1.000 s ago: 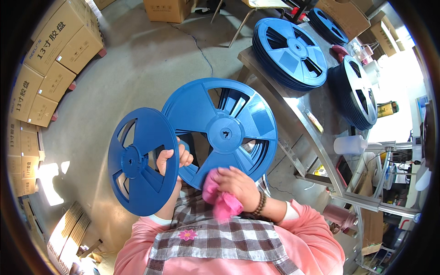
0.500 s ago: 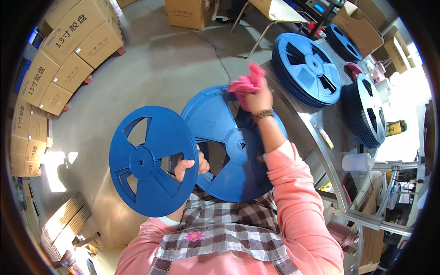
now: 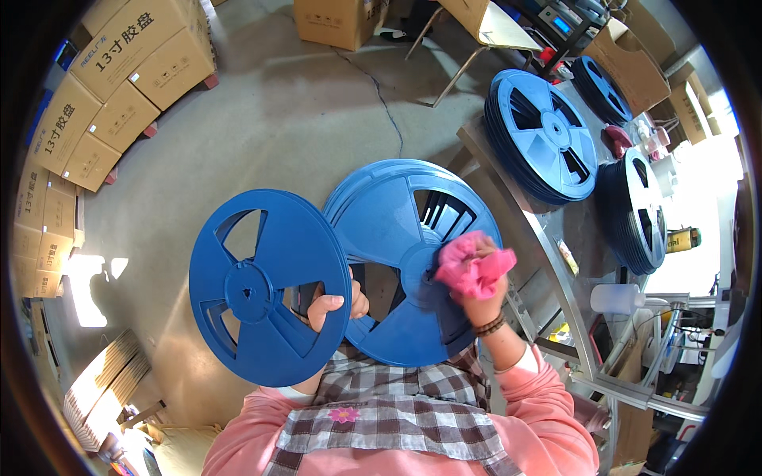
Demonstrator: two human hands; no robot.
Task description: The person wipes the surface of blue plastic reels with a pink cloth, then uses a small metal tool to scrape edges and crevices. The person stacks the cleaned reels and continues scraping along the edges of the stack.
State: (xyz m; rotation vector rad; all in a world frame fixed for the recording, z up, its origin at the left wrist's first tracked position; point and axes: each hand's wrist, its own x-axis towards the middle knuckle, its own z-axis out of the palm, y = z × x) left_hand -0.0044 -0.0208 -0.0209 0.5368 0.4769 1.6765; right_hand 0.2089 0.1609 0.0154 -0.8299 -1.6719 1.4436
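Above a checked apron [image 3: 413, 390], the left hand [image 3: 322, 310] is gripping a blue reel [image 3: 262, 349] by its right edge; over the right side of stacked reels [image 3: 373, 218], the right hand [image 3: 484, 301] is clutching a pink cloth [image 3: 470, 266], apparently wiping, the next stroke probably calling for flat contact.

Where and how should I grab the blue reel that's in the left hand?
Blue reel: likely best by the right stretch of its rim, from behind and below. It's cut open just inside, leaving a narrow strip to wrap; the left hand grips there, thumb on the visible face.
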